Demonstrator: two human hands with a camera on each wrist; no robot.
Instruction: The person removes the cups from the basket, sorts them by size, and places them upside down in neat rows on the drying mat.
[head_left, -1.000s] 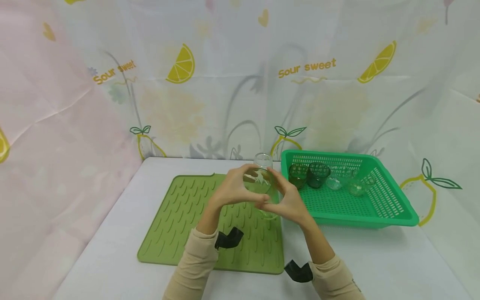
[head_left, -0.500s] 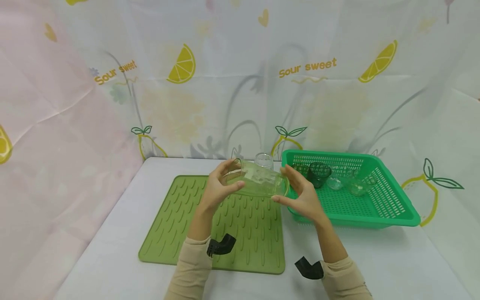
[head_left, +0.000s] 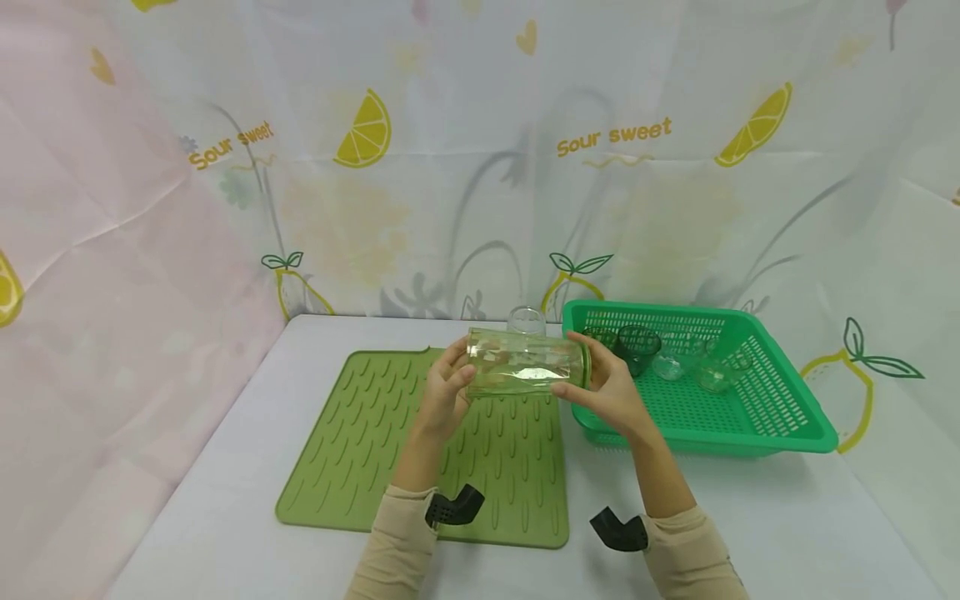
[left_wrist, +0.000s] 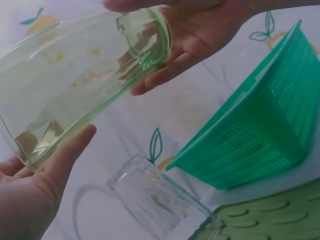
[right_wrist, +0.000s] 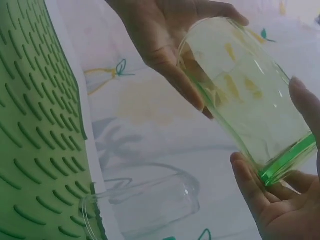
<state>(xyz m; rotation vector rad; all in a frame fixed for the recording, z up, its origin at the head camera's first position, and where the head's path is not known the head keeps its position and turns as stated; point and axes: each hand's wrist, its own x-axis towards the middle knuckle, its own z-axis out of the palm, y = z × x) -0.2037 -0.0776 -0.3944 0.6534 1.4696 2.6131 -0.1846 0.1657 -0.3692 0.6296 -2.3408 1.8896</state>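
A tall pale-green drinking glass [head_left: 525,363] lies sideways in the air over the green ridged mat [head_left: 420,450], held between both hands. My left hand [head_left: 445,393] grips its thin-walled end, thumb on the near side and fingers behind. At the thick-bottomed end my right hand [head_left: 611,385] holds the glass, thumb in front and fingers around the far side. The right wrist view shows the thick green base [right_wrist: 287,160] between the right thumb and fingers. Behind the held glass, a clear glass [left_wrist: 160,197] stands upside down at the mat's back edge.
A green plastic basket [head_left: 720,437] stands to the right of the mat. Inside it are a dark green cup [head_left: 637,346] and several other small glasses, some clear. A printed cloth [head_left: 450,208] hangs behind the white table [head_left: 225,467].
The green glass has turned from upright to lying level. The hands have moved apart to its two ends, and the right hand has shifted right, toward the basket.
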